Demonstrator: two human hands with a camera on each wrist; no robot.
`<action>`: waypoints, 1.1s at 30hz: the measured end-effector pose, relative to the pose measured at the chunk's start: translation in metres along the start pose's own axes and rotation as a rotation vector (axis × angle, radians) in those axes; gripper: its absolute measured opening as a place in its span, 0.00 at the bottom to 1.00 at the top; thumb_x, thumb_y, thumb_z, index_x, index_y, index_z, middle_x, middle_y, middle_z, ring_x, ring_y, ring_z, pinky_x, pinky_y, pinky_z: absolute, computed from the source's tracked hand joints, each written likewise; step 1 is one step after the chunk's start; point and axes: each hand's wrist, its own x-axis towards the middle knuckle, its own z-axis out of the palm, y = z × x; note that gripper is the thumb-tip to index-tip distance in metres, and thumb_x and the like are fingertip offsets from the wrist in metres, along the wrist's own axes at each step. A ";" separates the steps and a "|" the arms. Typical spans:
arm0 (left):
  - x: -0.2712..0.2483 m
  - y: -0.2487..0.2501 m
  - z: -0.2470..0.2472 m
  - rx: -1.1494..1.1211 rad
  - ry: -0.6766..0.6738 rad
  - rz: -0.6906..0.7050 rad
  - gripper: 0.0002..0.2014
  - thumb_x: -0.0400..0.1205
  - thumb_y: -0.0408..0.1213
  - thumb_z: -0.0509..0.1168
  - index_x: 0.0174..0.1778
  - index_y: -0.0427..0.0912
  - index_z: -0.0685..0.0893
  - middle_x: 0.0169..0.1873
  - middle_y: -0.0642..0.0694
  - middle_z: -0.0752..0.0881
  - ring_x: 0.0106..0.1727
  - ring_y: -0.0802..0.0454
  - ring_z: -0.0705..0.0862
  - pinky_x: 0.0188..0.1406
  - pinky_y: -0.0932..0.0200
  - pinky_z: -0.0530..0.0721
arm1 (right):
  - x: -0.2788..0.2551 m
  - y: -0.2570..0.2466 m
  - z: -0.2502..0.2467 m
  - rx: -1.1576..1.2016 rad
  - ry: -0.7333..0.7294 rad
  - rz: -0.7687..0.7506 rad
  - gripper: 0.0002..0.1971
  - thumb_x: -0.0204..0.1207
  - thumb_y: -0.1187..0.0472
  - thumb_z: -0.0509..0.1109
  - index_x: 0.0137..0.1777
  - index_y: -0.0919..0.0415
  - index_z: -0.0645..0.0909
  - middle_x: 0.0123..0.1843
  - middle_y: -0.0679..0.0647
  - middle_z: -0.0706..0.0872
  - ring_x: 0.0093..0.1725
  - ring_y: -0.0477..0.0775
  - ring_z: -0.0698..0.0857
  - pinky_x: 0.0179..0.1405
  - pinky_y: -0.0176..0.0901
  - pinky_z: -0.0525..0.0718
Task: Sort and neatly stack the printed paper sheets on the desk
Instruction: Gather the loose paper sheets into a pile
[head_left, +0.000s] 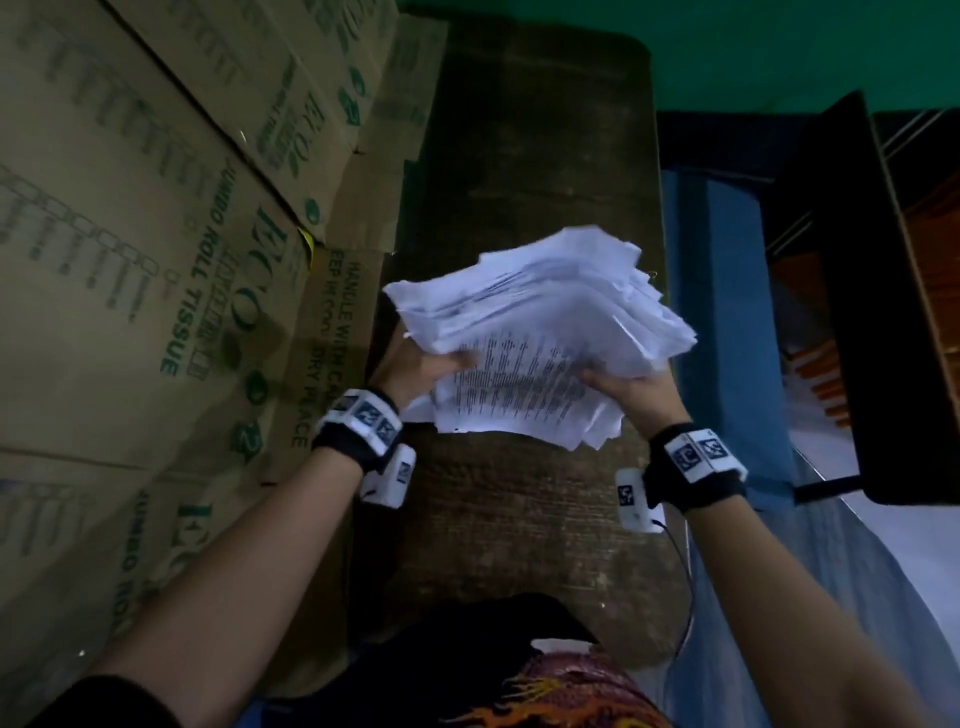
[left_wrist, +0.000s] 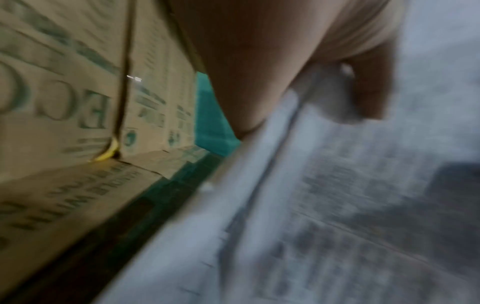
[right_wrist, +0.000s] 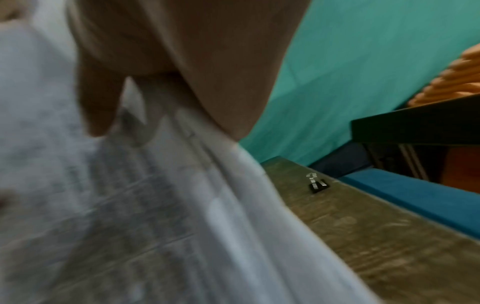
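Note:
A thick, uneven bundle of printed paper sheets (head_left: 535, 338) is held above the dark wooden desk (head_left: 524, 519), its edges fanned and misaligned. My left hand (head_left: 421, 376) grips the bundle's left edge, thumb on top of the printed page. My right hand (head_left: 631, 389) grips the right edge from below and the side. In the left wrist view the thumb (left_wrist: 369, 90) presses on the blurred sheets (left_wrist: 324, 216). In the right wrist view the sheets (right_wrist: 130, 205) are blurred too, with a thumb (right_wrist: 98, 102) lying on them.
Stacked cardboard boxes (head_left: 156, 260) printed with green text stand tight along the desk's left side. A black binder clip (right_wrist: 318, 184) lies near the desk's right edge. A blue surface (head_left: 727, 312) and a dark shelf unit (head_left: 857, 312) are at the right. A green wall (head_left: 727, 47) is behind.

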 end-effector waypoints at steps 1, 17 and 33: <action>0.000 0.002 0.012 0.013 0.108 0.041 0.18 0.68 0.35 0.80 0.51 0.48 0.84 0.42 0.65 0.88 0.42 0.77 0.85 0.43 0.76 0.83 | 0.001 -0.002 0.010 -0.018 0.054 -0.007 0.22 0.69 0.71 0.78 0.61 0.56 0.80 0.54 0.50 0.87 0.51 0.40 0.88 0.54 0.45 0.89; -0.020 -0.005 0.010 0.212 -0.016 -0.027 0.18 0.80 0.28 0.68 0.65 0.30 0.78 0.57 0.52 0.80 0.53 0.68 0.74 0.46 0.95 0.62 | -0.015 0.015 -0.017 -0.305 0.058 0.184 0.22 0.71 0.59 0.79 0.60 0.46 0.73 0.58 0.46 0.79 0.59 0.49 0.79 0.58 0.42 0.75; -0.064 -0.082 -0.006 -0.686 0.071 -0.382 0.35 0.65 0.43 0.81 0.67 0.36 0.80 0.65 0.39 0.84 0.65 0.43 0.84 0.61 0.49 0.84 | 0.049 0.016 -0.011 -0.467 -0.391 0.284 0.23 0.61 0.64 0.84 0.56 0.62 0.83 0.48 0.58 0.91 0.49 0.57 0.90 0.55 0.55 0.88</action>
